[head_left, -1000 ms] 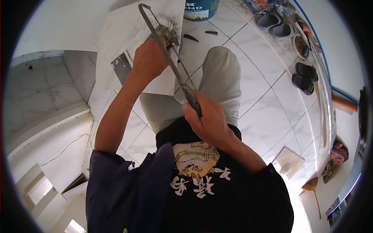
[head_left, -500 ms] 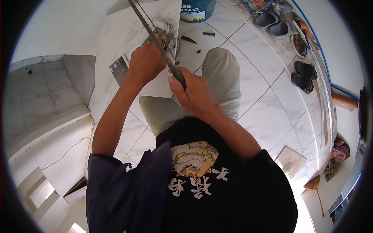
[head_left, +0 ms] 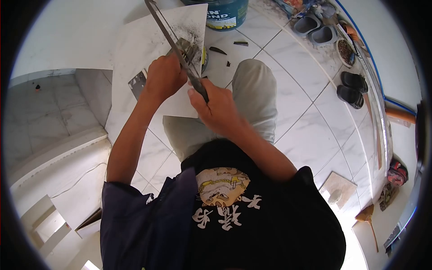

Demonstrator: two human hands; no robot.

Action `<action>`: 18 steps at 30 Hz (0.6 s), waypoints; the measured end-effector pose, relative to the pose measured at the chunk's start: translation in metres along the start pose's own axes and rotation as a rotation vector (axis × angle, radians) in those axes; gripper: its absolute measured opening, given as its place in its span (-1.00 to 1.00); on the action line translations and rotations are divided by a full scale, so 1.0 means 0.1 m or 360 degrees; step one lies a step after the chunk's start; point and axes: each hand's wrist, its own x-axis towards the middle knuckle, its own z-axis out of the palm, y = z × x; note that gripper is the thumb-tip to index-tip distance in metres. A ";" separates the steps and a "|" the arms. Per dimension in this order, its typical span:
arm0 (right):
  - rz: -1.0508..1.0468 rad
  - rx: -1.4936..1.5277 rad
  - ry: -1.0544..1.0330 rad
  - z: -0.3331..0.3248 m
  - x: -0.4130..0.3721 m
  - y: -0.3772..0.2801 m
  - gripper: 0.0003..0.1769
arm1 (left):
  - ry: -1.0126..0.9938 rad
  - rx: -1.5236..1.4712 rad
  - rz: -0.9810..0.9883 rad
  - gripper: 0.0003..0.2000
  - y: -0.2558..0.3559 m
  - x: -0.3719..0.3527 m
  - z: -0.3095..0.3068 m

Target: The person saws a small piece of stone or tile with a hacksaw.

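Note:
My right hand (head_left: 215, 107) is wrapped round the dark handle of a hacksaw (head_left: 170, 39), whose frame and thin blade slant up to the left. Beside the saw, my left hand (head_left: 166, 77) is closed at the lower edge of a small greyish piece (head_left: 188, 50); its fingertips are hidden. The saw crosses this piece, which lies over a white board (head_left: 130, 51) strewn with dark dust. The board extends above my knees.
A teal bucket (head_left: 227, 14) stands beyond the board. Dark offcuts (head_left: 218, 51) lie on the floor tiles. Grey clogs (head_left: 323, 35) and black slippers (head_left: 350, 96) are at the right, with a broom (head_left: 365, 213) lower down.
The saw and my right hand have shifted slightly to the left and down. The board, bucket and offcuts appear a little lower in view. Both hands keep their closed shape.

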 end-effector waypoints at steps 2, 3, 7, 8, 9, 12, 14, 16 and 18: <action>0.0006 0.0035 0.0004 -0.06 -0.22 -0.05 -0.61 | 0.0041 -0.0007 -0.0012 -0.81 0.07 0.00 -0.06; 0.0038 0.0034 0.0005 -0.08 -0.35 -0.06 -0.61 | 0.0062 -0.0021 -0.0023 -0.81 0.09 -0.01 -0.07; 0.0018 -0.0009 0.0041 0.02 0.04 0.02 -0.61 | 0.0004 0.0018 -0.0016 -0.79 -0.06 0.00 0.05; 0.0017 -0.0008 0.0034 0.03 0.13 0.07 -0.61 | 0.0012 -0.0036 -0.0010 -0.78 -0.07 -0.02 0.05; -0.0027 -0.0037 0.0018 0.06 0.21 0.13 -0.61 | 0.0020 -0.0085 0.0006 -0.77 -0.07 -0.01 0.02; -0.0076 -0.0042 0.0032 0.00 -0.16 0.06 -0.64 | 0.0008 -0.0007 0.0015 -0.79 -0.09 -0.01 0.05; -0.0061 -0.0015 0.0049 -0.03 -0.28 0.03 -0.66 | 0.0024 -0.0027 0.0013 -0.80 0.00 0.02 -0.05; -0.0053 0.0008 0.0110 -0.02 -0.30 0.00 -0.67 | 0.0019 -0.0063 0.0003 -0.81 0.03 -0.01 -0.03; -0.0089 -0.0047 0.0114 0.09 0.13 0.17 -0.68 | -0.0052 -0.0050 -0.0061 -0.80 -0.03 0.01 0.00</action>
